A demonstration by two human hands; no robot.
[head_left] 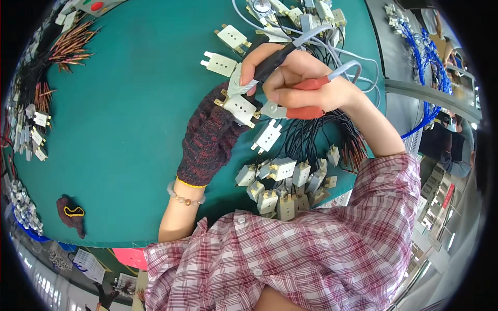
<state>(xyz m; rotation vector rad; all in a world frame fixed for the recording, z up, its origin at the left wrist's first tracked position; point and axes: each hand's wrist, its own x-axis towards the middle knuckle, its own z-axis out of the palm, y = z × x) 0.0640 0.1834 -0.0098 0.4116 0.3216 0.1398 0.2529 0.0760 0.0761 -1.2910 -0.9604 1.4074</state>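
Observation:
My left hand [210,137], in a dark knitted glove, is closed on a white plastic plug block [240,108] with metal prongs. In my bare right hand [306,72] are two alligator clips. The black-sleeved clip [272,63] has its pale jaws at the upper edge of the held block. The red-sleeved clip [306,112] points its metal jaws at the block's right side; whether they touch I cannot tell. Similar loose blocks lie close by: one white block [221,64] beyond my left hand, another block [232,38] farther off, and one block [268,136] just below the clips.
Black leads end in a pile of white and grey blocks [282,171] at the near right. Grey cables [363,57] loop across the green mat [129,129]. A dark glove [71,212] lies near left; copper-ended wire bundles [72,44] line the far left. Blue wires [428,67] hang at right.

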